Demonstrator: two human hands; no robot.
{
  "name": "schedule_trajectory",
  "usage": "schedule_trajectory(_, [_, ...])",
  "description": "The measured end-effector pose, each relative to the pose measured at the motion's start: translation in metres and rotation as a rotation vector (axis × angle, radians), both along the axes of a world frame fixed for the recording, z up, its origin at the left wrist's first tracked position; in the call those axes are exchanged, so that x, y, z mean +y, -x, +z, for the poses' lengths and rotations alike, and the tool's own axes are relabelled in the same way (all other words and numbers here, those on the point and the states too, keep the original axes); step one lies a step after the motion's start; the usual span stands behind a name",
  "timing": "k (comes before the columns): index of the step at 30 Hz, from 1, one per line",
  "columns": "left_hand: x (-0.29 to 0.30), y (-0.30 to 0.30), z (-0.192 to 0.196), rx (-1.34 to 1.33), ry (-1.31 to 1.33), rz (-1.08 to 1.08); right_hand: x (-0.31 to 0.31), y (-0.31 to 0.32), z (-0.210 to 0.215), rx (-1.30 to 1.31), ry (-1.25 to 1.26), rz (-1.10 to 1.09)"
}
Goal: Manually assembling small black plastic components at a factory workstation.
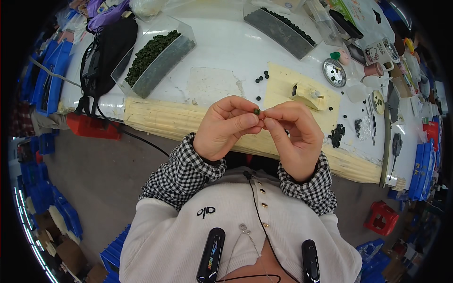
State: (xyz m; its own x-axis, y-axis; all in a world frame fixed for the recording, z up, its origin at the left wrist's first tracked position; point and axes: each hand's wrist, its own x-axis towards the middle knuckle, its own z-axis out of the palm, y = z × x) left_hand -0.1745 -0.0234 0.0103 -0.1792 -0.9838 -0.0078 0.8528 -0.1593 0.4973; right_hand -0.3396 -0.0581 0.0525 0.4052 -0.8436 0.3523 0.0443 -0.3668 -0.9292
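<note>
Both hands meet over the near edge of the desk (214,61). Left hand (226,127): thumb and forefinger pinch a small green piece (257,112). Right hand (297,137): thumb and forefinger tips drawn together just beside the piece; whether anything is gripped between them is too small to tell. Fingertip hold probably suits so tiny a part, leaving most of its outline uncovered; two-handed contact likely steadies it.

Placement: the left clear bin (165,70) holds a heap of dark green pieces (153,54); a second bin (278,35) stands farther back. Their walls presumably keep loose parts from scattering. A yellow block (308,95) sits on a yellow sheet (278,89), near the right hand, perhaps for short reach. Black pieces (337,135) lie clustered at right, possibly grouped to stay apart from the binned ones.
</note>
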Motion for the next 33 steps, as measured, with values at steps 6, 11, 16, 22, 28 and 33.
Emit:
schedule_trajectory(6, [0.0002, -0.0004, -0.0004, 0.001, 0.005, -0.003, 0.0000, 0.0003, -0.0015, -0.005, 0.000, -0.005])
schedule_trajectory(11, [0.0007, -0.0003, -0.0003, -0.002, 0.006, -0.001, -0.0003, 0.0007, -0.0027, -0.004, 0.004, -0.002])
schedule_trajectory(16, [0.0007, 0.0000, -0.0006, -0.009, 0.014, 0.002, -0.0002, 0.0009, -0.0024, 0.000, 0.011, -0.003])
schedule_trajectory(22, [0.0011, 0.0005, 0.0011, -0.059, 0.024, -0.009, 0.0033, -0.0017, -0.0023, -0.045, -0.046, -0.068])
schedule_trajectory(28, [0.0023, 0.0015, 0.0007, -0.145, 0.032, 0.002, -0.0001, 0.0007, -0.0053, 0.033, 0.080, -0.033])
schedule_trajectory(33, [0.0033, 0.0021, 0.0036, -0.228, 0.054, 0.028, -0.0013, 0.0024, -0.0016, 0.104, 0.220, -0.057])
